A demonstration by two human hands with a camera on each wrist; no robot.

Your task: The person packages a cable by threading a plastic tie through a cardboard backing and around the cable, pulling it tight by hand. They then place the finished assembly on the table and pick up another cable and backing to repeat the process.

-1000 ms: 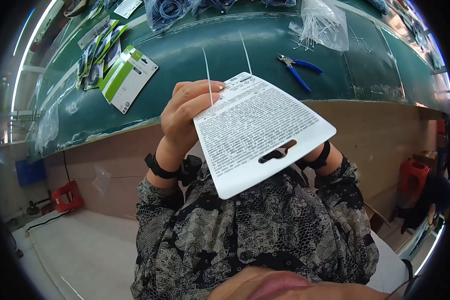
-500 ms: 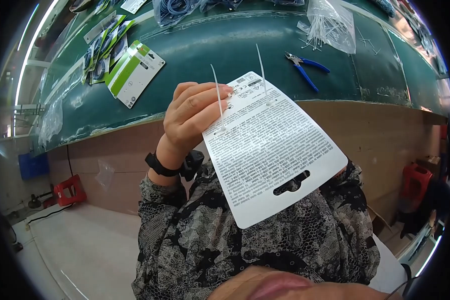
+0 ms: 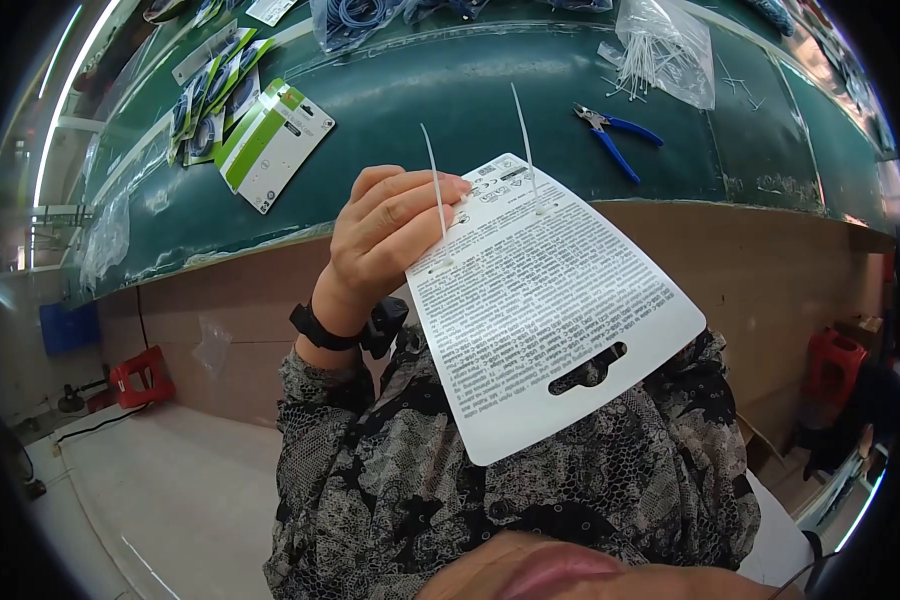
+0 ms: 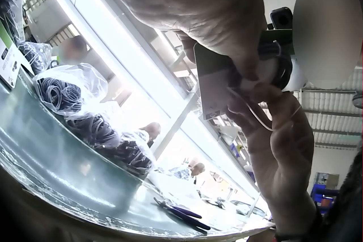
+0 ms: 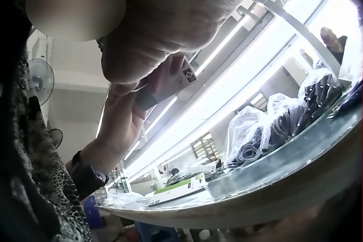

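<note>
A white packaging card [image 3: 550, 290] printed with dense small text, a hang slot at its near end, faces the head camera. My left hand [image 3: 395, 230] grips its left far edge, fingers over the printed side. Two thin white cable ties [image 3: 526, 140] stand up from that side, their small heads against the card. Behind the card, my right hand is hidden in the head view. From the left wrist, my right hand [image 4: 283, 140] shows with fingertips and thumb curled at a dark coiled cable [image 4: 281, 72] on the card's other side; a thin white strip passes by the fingers.
Blue-handled side cutters [image 3: 635, 130] lie on the green bench [image 3: 450, 90] near its edge. Beyond them is a plastic bag of white cable ties [image 3: 660, 60]. A green-and-white card [image 3: 275, 145] lies at left beside packed cables [image 3: 210, 95]. Bagged cable coils [image 3: 355, 12] sit at the back.
The card has shifted right and toward the body and tilted, showing more of its printed side. My right wrist, visible earlier beside the card, is now hidden behind it. Little differs over the last half second.
</note>
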